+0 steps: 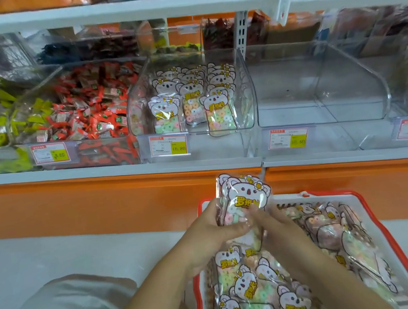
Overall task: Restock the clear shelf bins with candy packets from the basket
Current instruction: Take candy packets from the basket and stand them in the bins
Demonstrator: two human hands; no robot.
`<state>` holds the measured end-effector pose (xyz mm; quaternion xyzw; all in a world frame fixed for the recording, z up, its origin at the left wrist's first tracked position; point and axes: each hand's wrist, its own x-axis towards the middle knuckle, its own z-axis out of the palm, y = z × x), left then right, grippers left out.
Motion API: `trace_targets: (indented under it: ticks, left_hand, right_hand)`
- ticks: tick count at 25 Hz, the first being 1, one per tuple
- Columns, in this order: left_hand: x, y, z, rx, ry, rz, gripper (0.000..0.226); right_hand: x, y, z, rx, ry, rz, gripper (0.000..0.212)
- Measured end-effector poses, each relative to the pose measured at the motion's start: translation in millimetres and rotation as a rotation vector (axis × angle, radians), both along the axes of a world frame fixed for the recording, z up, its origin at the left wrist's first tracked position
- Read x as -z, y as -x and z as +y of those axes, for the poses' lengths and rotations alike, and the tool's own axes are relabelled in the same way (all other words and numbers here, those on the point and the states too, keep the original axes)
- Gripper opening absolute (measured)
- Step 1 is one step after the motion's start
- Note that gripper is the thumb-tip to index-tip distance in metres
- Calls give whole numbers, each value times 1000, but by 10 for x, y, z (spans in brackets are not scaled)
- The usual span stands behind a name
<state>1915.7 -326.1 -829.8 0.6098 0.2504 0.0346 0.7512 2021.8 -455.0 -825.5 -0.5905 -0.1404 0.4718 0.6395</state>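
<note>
A small stack of koala-print candy packets (pixel 245 193) stands upright above the red-rimmed white basket (pixel 374 213). My left hand (pixel 214 227) grips the stack from the left and my right hand (pixel 270 223) pinches it from the right. Many more of the same packets (pixel 252 287) fill the basket below. On the shelf, a clear bin (pixel 243 85) holds several upright koala packets (pixel 192 96). To its right stands an empty clear bin (pixel 374 87).
A clear bin of red-wrapped candies (pixel 84 110) sits left of the koala bin, with yellow-green packets (pixel 1 122) further left. Price tags (pixel 168 145) front the bins. An orange shelf base (pixel 100 200) runs below, with a white shelf (pixel 113 11) above.
</note>
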Motion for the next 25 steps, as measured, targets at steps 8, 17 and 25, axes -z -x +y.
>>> trace_targets:
  ticks: [8,17,25]
  left_hand:
    - [-1003,24,570,-140,-401,-196,49]
    - [-1319,93,1691,-717,-919,-151,46]
    - [-965,5,1990,-622,-893,-49,48]
  right_hand:
    - [-1065,-275,526,-199,-141,-303,34]
    - [-1419,-630,1906,-83,-51,-557,25]
    - [-957,-612,2558,-284,321,-575,39]
